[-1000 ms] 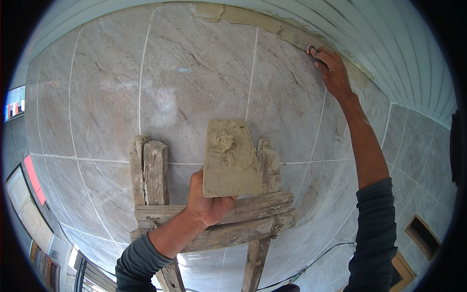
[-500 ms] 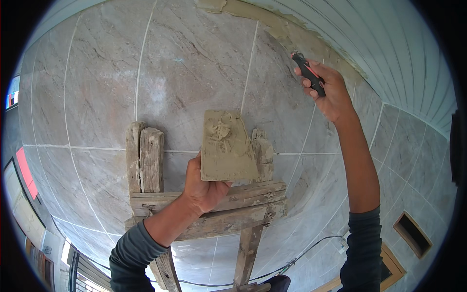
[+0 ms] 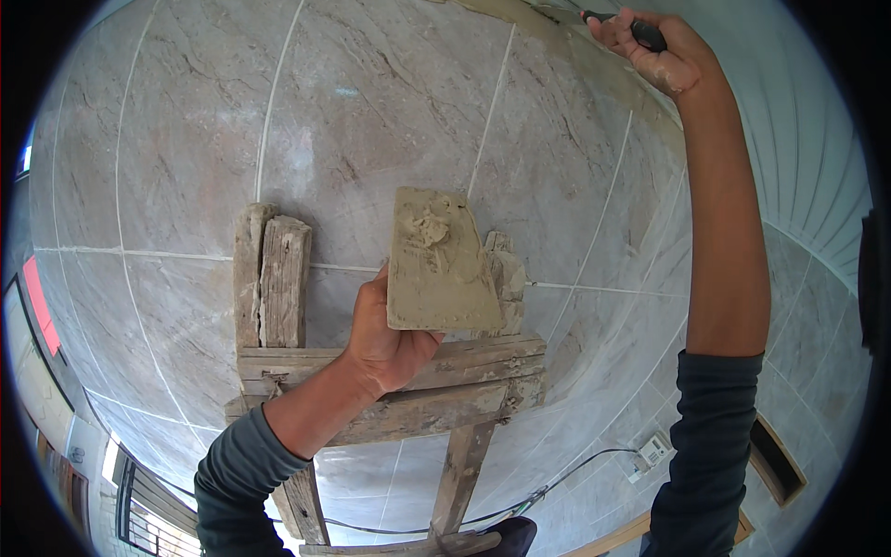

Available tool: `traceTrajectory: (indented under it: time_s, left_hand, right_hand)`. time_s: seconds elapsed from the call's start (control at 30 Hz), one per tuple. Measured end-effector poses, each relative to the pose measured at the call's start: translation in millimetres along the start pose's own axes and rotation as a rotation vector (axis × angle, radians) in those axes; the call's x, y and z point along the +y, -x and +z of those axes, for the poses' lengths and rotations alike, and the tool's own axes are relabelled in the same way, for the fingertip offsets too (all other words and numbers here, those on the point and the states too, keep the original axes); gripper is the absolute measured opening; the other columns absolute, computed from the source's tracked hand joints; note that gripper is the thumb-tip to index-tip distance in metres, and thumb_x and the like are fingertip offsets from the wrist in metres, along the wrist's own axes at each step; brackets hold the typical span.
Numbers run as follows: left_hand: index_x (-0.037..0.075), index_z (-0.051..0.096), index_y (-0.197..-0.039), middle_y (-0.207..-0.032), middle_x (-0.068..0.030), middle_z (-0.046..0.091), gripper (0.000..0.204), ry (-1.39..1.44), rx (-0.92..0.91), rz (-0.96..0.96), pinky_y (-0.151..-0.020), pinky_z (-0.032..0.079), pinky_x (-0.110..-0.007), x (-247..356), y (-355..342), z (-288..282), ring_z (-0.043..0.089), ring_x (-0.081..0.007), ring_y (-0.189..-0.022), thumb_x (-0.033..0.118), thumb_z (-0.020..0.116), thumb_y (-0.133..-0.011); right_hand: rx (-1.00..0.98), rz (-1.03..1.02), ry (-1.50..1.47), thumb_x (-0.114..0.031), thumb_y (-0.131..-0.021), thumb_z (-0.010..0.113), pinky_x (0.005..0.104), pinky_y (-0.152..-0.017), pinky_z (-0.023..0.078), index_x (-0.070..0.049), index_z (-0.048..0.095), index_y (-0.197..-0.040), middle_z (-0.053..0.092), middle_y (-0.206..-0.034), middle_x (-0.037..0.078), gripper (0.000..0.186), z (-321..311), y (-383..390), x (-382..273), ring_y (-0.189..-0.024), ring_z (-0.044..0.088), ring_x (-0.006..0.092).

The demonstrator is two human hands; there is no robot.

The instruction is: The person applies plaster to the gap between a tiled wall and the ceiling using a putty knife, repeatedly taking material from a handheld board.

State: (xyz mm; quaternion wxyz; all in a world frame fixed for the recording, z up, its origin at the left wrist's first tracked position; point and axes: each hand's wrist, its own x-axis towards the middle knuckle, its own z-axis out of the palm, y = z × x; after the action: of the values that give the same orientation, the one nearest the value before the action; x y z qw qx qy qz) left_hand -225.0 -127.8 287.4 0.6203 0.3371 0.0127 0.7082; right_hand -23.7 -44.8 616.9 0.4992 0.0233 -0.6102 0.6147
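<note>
My left hand (image 3: 390,348) grips a flat board (image 3: 444,283) from beneath; it is coated in greenish-beige paste, with a lump on top. My right hand (image 3: 654,51) is raised high at the upper right, closed around the black-and-red handle of a knife-like tool (image 3: 631,28), its thin blade at the band of the same paste (image 3: 492,9) along the top of the marble-look tiled wall (image 3: 371,102), where it meets the ribbed pale ceiling (image 3: 798,148).
A weathered wooden trestle (image 3: 390,413) stands against the wall below the board. A black cable (image 3: 575,469) runs to a white electrical box (image 3: 654,450). A wood-framed opening (image 3: 775,464) is at lower right; a door (image 3: 28,353) and barred window (image 3: 158,511) are at left.
My right hand dipped down-left, then rose to the top edge further right in the picture, turning its palm toward me. The board and left hand appear higher in the picture.
</note>
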Motion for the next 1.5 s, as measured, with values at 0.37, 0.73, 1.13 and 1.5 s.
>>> traceTrajectory:
  time_s: [0.37, 0.73, 1.13, 1.5]
  left_hand:
    - [0.01, 0.047, -0.127, -0.119, -0.0057, 0.059, 0.031, -0.038, -0.076, 0.033, -0.087, 0.052, -0.028, 1, -1, -4, 0.061, -0.0169, -0.104, 0.019, 0.039, -0.098]
    - [0.011, 0.046, -0.128, -0.122, -0.0059, 0.058, 0.033, -0.005, 0.029, 0.03, -0.088, 0.052, -0.03, 3, 0, 1, 0.06, -0.0177, -0.108, 0.022, 0.035, -0.1]
    - [0.012, 0.042, -0.133, -0.125, -0.0066, 0.055, 0.035, -0.029, -0.046, 0.053, -0.091, 0.051, -0.031, 2, -2, 2, 0.058, -0.0186, -0.11, 0.019, 0.035, -0.099]
    - [0.012, 0.04, -0.135, -0.127, -0.007, 0.054, 0.036, -0.055, -0.052, 0.051, -0.093, 0.05, -0.034, 5, -1, 0, 0.057, -0.0202, -0.112, 0.019, 0.034, -0.1]
  right_hand:
    - [-0.103, -0.106, 0.206, -0.001, -0.09, 0.05, 0.0253, -0.06, 0.054, 0.018, 0.048, -0.102, 0.056, -0.094, 0.024, 0.023, -5, 66, 98, -0.075, 0.058, 0.0217]
    - [0.158, -0.235, -0.136, 0.004, -0.093, 0.04, 0.0349, -0.079, 0.056, 0.024, 0.031, -0.115, 0.041, -0.116, 0.032, 0.031, 67, 12, 84, -0.089, 0.054, 0.0332]
    - [-0.115, -0.222, 0.132, 0.007, -0.09, 0.041, 0.0318, -0.073, 0.06, 0.023, 0.034, -0.107, 0.045, -0.107, 0.029, 0.025, 26, 32, 60, -0.088, 0.058, 0.0314]
    - [-0.013, -0.232, 0.063, 0.009, -0.087, 0.049, 0.0335, -0.079, 0.06, 0.025, 0.036, -0.11, 0.044, -0.111, 0.03, 0.03, 95, 28, 112, -0.097, 0.057, 0.0308]
